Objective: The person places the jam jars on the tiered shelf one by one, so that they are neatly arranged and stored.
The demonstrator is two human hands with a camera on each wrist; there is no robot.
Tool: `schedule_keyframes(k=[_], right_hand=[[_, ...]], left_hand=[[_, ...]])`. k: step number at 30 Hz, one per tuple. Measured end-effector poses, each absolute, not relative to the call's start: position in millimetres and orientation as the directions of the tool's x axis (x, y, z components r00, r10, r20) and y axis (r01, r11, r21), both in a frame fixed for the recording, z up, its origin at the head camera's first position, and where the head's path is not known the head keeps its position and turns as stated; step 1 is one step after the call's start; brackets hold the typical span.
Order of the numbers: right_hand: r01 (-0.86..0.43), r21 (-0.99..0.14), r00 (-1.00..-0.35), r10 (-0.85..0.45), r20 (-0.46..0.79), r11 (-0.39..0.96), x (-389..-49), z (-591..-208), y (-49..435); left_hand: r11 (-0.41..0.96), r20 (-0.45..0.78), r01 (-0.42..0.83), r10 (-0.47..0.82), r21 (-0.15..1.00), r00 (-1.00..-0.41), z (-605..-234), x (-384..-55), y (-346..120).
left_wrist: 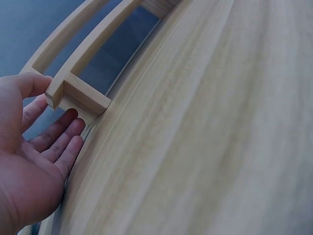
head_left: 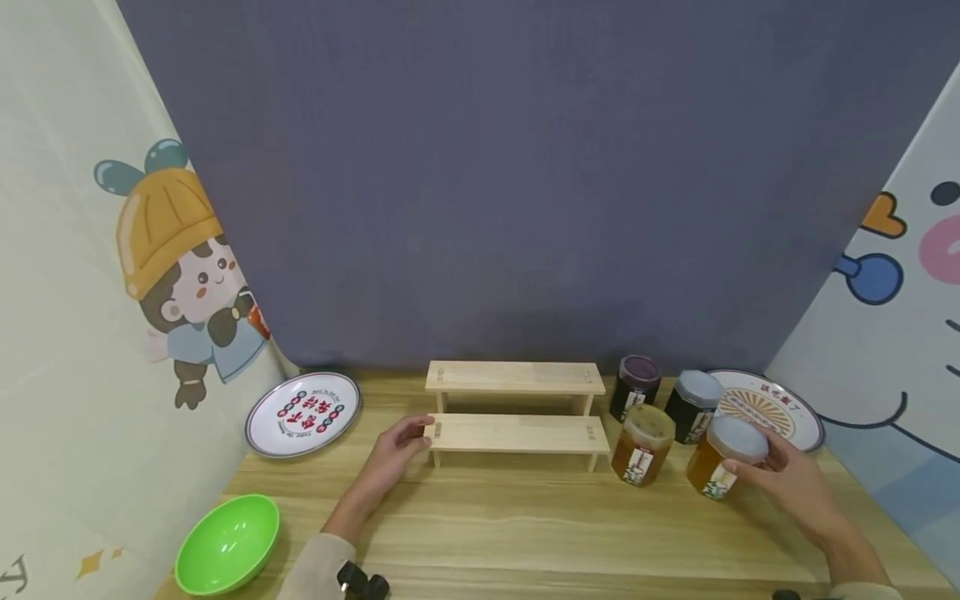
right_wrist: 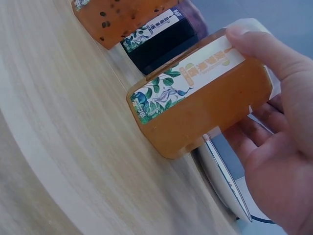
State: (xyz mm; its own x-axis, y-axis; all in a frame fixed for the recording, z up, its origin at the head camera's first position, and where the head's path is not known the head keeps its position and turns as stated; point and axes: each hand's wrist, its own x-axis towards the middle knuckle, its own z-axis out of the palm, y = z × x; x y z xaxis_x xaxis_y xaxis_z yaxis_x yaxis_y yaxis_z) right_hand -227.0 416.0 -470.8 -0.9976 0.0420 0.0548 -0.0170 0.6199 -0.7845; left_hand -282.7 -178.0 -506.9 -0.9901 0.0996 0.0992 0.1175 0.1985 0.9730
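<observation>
In the head view, my right hand (head_left: 802, 479) grips a honey-coloured jam jar (head_left: 708, 467) near its pale lid, thumb on the near side and fingers behind. The right wrist view shows the same jar (right_wrist: 200, 98) tilted, with a white leafy label. My left hand (head_left: 393, 462) pinches the left end of the lower board of a two-step wooden shelf (head_left: 517, 433). Seen from the left wrist, the thumb lies at the corner of the shelf (left_wrist: 85, 49), with the other fingers extended below it. An orange jar with dark seeds (head_left: 642, 446) stands between the shelf and the held jar.
Two dark jars, one purple-lidded (head_left: 636, 387) and one pale-lidded (head_left: 692, 408), stand behind. A patterned plate (head_left: 806, 417) lies at the right, partly hidden by jars. Another plate (head_left: 303, 414) lies at the left, with a green bowl (head_left: 228, 546) nearer. A dark curtain (head_left: 517, 183) hangs behind.
</observation>
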Motion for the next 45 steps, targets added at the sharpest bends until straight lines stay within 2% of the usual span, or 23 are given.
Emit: schedule_keyframes(k=[10,20,38,45], right_hand=[[-0.063,-0.790,-0.987,0.081,0.141,0.610,-219.4,-466.4,417.4],[-0.051,-0.770,-0.994,0.044,0.102,0.636,-216.4,-435.2,407.3],[-0.146,-0.810,-0.974,0.060,0.218,0.568,-210.8,-390.9,382.2],[-0.110,-0.796,-0.980,0.070,0.187,0.596,-213.6,-374.3,367.7]], left_hand=[[0.186,0.101,0.121,0.115,0.975,-0.988,-508.1,-283.7,-177.3],[0.193,0.100,0.119,0.107,0.974,-0.989,-505.1,-283.1,-178.9],[0.185,0.093,0.113,0.111,0.976,-0.989,-506.4,-283.7,-179.5],[0.184,0.098,0.119,0.119,0.976,-0.988,-506.5,-282.5,-179.8]])
